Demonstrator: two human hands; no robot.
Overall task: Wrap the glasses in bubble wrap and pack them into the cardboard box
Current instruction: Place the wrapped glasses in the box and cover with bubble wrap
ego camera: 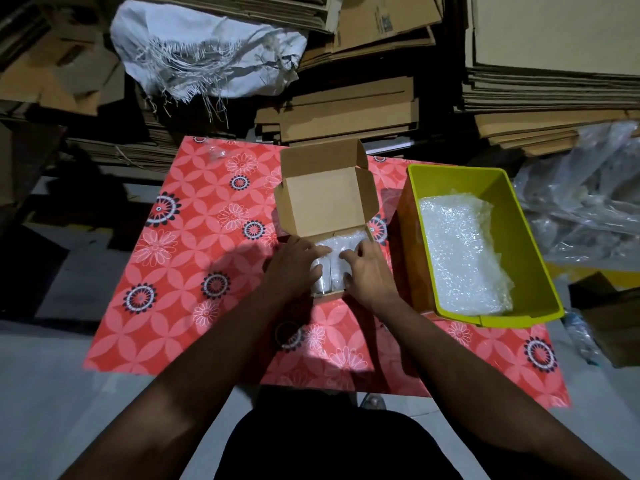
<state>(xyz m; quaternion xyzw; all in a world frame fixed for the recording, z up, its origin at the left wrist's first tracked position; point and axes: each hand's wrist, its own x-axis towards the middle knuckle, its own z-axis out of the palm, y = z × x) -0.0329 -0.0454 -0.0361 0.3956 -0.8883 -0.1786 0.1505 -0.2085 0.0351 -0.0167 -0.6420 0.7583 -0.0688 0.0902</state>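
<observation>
Both hands are working inside the open cardboard box [325, 202] on the red flowered table [194, 258].

The left hand [298, 268] is lying flat over the near left part of the box, fingers loosely spread and resting on the bubble-wrapped glasses [334, 252] sitting inside it. The right hand [369, 271] is coming in from the other side, fingers bent and touching the same wrapped bundle; whether it is actually pinching the wrap, I cannot tell. The box lid is standing open on the far side. Just beside the box on the right, a yellow-green bin [519, 237] is holding a sheet of bubble wrap [464, 251]. Flattened cardboard [346, 109] is stacked behind the table.
</observation>
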